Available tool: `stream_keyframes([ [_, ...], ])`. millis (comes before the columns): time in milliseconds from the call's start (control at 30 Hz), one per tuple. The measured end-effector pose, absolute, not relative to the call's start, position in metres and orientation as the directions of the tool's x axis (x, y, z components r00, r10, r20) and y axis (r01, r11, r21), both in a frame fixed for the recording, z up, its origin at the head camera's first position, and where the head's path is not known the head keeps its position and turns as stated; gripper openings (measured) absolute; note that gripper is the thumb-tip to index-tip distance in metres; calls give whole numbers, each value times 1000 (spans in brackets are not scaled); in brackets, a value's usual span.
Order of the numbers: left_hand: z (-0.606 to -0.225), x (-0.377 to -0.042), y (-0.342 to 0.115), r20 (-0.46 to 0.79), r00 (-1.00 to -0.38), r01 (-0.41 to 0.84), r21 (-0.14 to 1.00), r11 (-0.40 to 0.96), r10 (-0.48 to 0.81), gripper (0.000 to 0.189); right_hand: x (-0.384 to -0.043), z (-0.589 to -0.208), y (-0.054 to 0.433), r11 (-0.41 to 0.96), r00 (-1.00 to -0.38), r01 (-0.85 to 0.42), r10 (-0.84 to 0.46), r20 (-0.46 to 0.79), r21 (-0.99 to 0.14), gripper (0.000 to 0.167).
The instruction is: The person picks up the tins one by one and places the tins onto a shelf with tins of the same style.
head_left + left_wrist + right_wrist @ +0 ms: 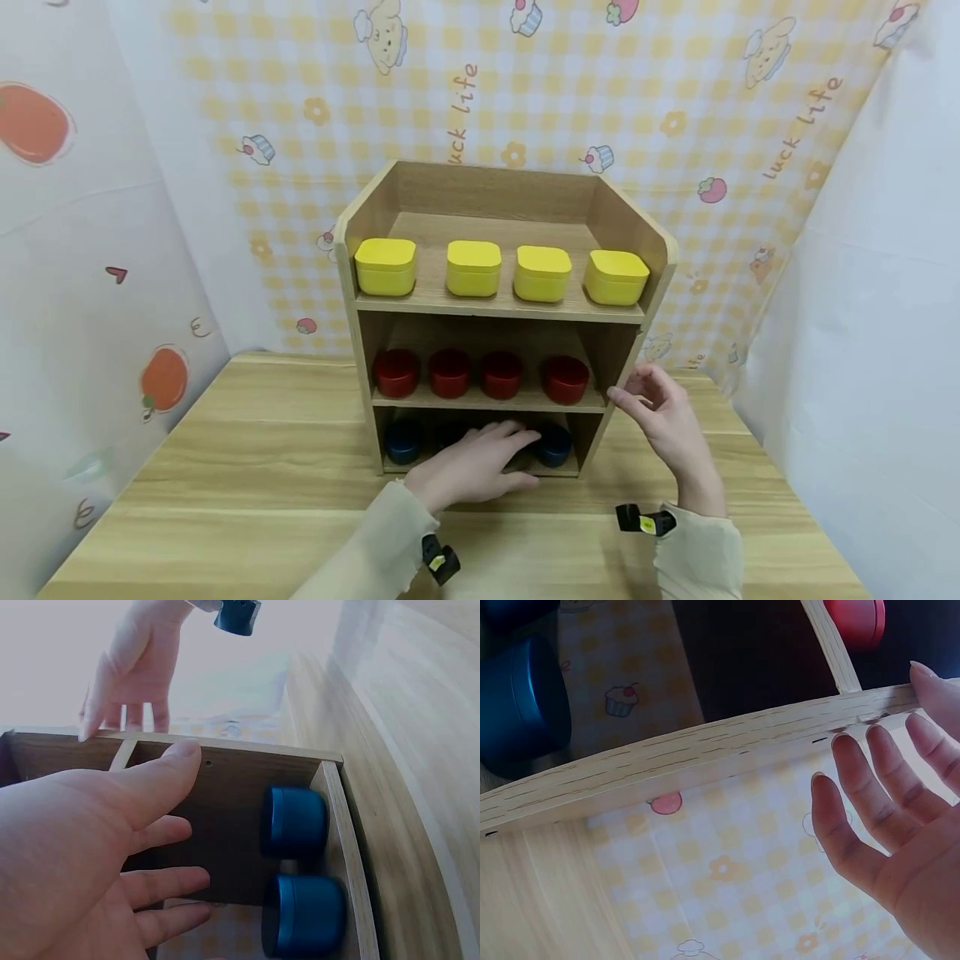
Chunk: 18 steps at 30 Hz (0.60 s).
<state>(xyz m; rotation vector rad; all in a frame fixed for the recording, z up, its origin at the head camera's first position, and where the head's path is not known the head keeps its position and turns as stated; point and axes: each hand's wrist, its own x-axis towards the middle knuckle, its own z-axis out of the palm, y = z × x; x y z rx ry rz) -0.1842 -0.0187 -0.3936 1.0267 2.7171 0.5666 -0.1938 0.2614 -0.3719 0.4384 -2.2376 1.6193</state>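
A three-tier wooden shelf (480, 308) stands on the table. My left hand (476, 467) reaches across the front of its bottom tier, fingers extended and nothing held in the left wrist view. Round blue tins stand there: one blue tin (403, 443) at the left end, another blue tin (555, 447) just past my fingertips. Whatever lies behind the hand is partly hidden. At the shelf's right side panel (705, 742), my right hand (667, 421) has its thumb at the front edge and its loosely bent fingers by the outer face.
Several red tins (501, 375) line the middle tier. Yellow square boxes with rounded corners (472, 268) stand in a row on the top tier. A patterned cloth (285, 167) hangs behind, with white sheets (862, 292) at both sides of the wooden table (247, 467).
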Motion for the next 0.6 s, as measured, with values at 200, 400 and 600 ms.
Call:
stream_keyframes([
  [200, -393, -172, -42, -15, -757, 582, 440, 684, 653, 60, -196, -375, 262, 306, -890, -446, -59, 451, -841, 19],
  [400, -394, -163, -69, -14, -777, 540, 497, 679, 629, 58, -200, -377, 259, 298, -895, -439, -63, 441, -848, 18],
  [600, -403, -154, -93, 20, -782, 542, 515, 664, 623, 61, -195, -374, 263, 339, -880, -465, -77, 469, -817, 16],
])
